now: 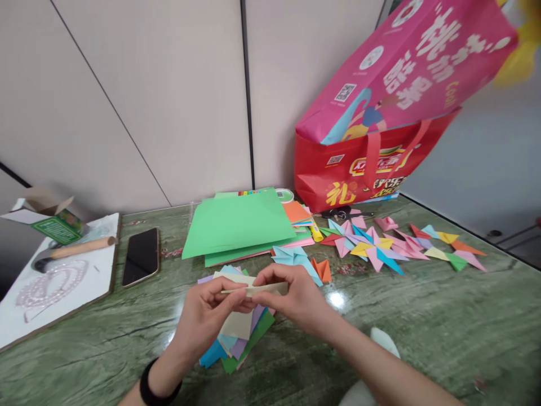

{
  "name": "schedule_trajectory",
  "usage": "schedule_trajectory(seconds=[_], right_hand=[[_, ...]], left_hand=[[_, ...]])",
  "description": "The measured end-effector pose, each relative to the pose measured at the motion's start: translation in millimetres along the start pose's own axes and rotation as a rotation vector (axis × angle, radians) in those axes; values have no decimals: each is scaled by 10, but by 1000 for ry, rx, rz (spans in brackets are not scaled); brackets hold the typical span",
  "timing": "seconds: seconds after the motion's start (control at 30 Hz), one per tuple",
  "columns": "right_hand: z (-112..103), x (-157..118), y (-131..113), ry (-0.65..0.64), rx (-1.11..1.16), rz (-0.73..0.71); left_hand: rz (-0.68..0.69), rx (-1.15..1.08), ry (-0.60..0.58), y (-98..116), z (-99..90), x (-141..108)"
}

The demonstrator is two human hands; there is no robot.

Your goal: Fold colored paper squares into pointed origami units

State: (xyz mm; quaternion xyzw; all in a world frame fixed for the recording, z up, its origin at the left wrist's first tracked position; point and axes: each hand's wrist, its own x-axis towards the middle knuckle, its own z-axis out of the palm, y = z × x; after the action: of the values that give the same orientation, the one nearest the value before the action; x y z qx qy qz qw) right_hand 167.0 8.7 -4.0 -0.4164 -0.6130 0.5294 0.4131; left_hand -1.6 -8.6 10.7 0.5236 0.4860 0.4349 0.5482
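Both my hands pinch a cream-coloured sheet of paper, which has a folded edge. My left hand grips its left end between thumb and fingers, and a black band circles that wrist. At the other end, my right hand has its fingers and thumb closed on the paper. Right below lies a fanned pile of coloured paper squares in cream, blue, purple and green, partly hidden by my hands. Just beyond my right hand rest a light blue folded paper piece and an orange one.
Green sheets lie stacked against the wall, with a yellow glue stick beside them. Folded paper stars spread to the right, before a red bag and a pink bag. Leftward are a phone and a white board.
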Motion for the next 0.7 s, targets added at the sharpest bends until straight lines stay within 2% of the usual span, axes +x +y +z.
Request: schedule_trajectory(seconds=[0.13,0.3,0.4,0.57,0.7], right_hand=[[26,4,37,112,31,14],[12,37,86,44,202,84],[-4,65,88,48,263,128],[-45,110,98,92,139,103],[-50,98,113,22,94,62]], left_hand=[[4,-20,34,-10,-21,9],[32,0,64,-21,-59,33],[49,28,72,-24,-59,39],[87,56,152,-22,-56,29],[123,142,187,-19,-47,22]])
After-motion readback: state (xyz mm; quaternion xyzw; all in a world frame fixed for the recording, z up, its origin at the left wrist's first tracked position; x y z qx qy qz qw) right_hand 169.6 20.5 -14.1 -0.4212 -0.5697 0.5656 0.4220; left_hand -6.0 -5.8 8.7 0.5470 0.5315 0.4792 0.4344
